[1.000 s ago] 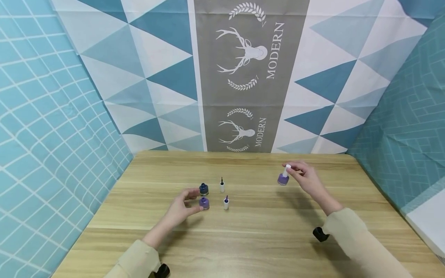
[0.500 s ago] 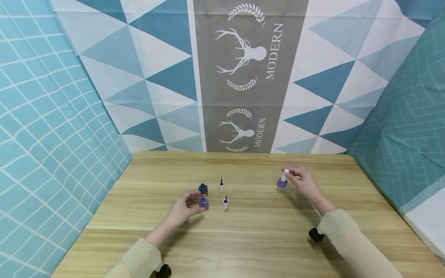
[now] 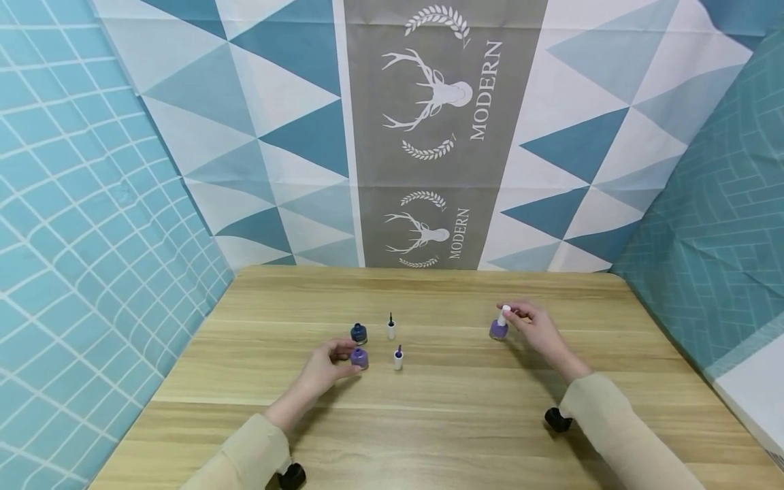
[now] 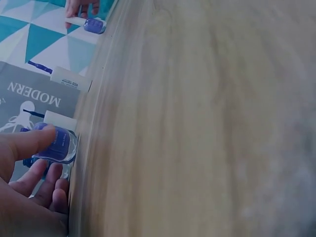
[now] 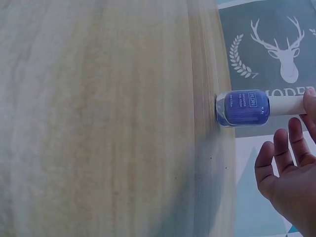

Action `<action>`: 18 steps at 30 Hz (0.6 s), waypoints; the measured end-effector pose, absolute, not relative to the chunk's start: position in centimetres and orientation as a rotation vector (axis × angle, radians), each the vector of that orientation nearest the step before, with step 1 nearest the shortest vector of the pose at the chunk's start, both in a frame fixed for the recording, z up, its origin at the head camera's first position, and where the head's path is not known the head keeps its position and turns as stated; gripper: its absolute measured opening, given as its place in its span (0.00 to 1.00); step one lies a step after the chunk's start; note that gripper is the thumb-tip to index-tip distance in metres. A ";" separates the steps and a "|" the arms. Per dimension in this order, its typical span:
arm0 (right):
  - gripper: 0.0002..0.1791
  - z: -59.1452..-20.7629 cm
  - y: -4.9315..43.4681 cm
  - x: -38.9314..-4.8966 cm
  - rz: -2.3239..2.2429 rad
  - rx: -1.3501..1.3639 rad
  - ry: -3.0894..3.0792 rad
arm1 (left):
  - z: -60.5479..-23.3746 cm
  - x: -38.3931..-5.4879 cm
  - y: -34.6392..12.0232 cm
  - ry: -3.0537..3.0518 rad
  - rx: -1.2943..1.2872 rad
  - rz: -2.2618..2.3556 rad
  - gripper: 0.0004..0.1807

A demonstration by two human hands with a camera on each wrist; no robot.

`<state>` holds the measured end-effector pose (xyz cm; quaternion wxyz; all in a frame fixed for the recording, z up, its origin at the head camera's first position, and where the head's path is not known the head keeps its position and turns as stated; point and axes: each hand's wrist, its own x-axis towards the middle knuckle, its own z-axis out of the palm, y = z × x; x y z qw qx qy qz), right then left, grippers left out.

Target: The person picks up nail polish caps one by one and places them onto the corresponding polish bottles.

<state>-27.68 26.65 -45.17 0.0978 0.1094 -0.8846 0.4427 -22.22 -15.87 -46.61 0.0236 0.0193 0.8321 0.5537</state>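
In the head view my left hand (image 3: 323, 369) holds an open purple nail polish bottle (image 3: 359, 359) between thumb and fingers. Just behind it stands an open dark blue nail polish bottle (image 3: 358, 333). My right hand (image 3: 540, 332) pinches the white cap of a second purple nail polish bottle (image 3: 499, 330), farther right. In the right wrist view this capped bottle (image 5: 243, 108) has its base right at the tabletop, and the other fingers are loosely curled beside it. The left wrist view has my thumb (image 4: 34, 140) across the open bottle's side; part of the dark blue one is hidden behind.
Two white brush caps stand brush up on the wooden table (image 3: 441, 435), right of the open bottles: one with a dark brush (image 3: 391, 331), one with a purple brush (image 3: 399, 361). Patterned cloth (image 3: 294, 136) rises behind the table's far edge.
My right hand has lowered the capped purple nail polish bottle to the tabletop. The left hand stays at the open purple bottle with only a slight shift.
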 end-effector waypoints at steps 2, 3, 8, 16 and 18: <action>0.19 -45.2 26.6 -27.7 1.307 0.330 -2.614 | -46.8 -22.2 -15.8 2.576 0.061 1.720 0.26; 0.19 -45.2 26.5 -27.7 1.308 0.333 -2.612 | -46.8 -22.2 -15.8 2.571 0.055 1.726 0.26; 0.19 -45.2 26.5 -27.7 1.327 0.337 -2.612 | -46.8 -22.2 -15.5 2.575 0.047 1.743 0.23; 0.18 -45.1 26.6 -27.6 1.297 0.380 -2.620 | -46.7 -21.9 -15.3 2.615 0.018 1.706 0.19; 0.19 -45.0 26.7 -27.5 1.299 0.371 -2.627 | -46.7 -21.8 -15.3 2.622 0.021 1.701 0.18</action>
